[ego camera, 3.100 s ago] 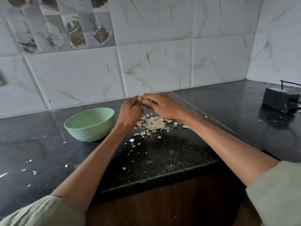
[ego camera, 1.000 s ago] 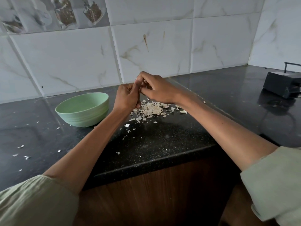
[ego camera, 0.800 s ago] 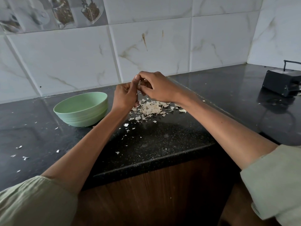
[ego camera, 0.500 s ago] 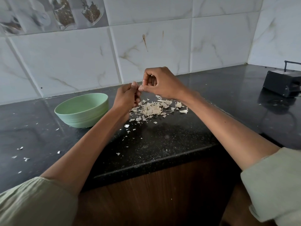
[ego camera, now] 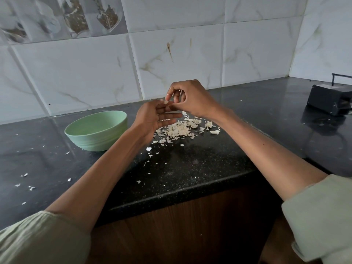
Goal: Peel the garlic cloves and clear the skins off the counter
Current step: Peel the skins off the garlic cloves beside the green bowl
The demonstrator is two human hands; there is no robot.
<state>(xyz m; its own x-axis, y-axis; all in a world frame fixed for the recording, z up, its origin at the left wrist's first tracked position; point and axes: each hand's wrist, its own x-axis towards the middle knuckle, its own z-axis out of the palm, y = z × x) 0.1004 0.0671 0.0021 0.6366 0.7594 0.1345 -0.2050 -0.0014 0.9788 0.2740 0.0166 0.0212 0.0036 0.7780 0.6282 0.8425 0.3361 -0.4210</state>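
Above the black speckled stone tabletop (ego camera: pixel 190 168), a person's two bare hands meet, just over a heap of papery off-white garlic skins (ego camera: pixel 181 130). Her left hand (ego camera: pixel 154 117) is palm-up with its fingers (ego camera: pixel 167 116) lying fairly straight; a small pale garlic clove (ego camera: pixel 166 102) sits at their tips. Whether those fingers pinch it or only cradle it is hard to tell. Her right hand (ego camera: pixel 192 100) hovers beside it, thumb and forefinger curled together in a pinch on the clove or its skin, with a thin white strip of peel (ego camera: pixel 185 114) trailing below.

To the left stands a pale green round plastic bowl (ego camera: pixel 97 130), near the heap but apart from it; its contents are hidden. Loose white flakes (ego camera: pixel 28 185) are scattered further left across the dark surface. A black box-like appliance (ego camera: pixel 329 101) sits well apart at the far right.

The clove looks small, firm and probably a little slick once bared, so it is best steadied along its sides while the skin is lifted from one end. The skins seem feather-light and brittle; they would likely scatter at a breath and are better swept together with a cupped palm than picked up singly.
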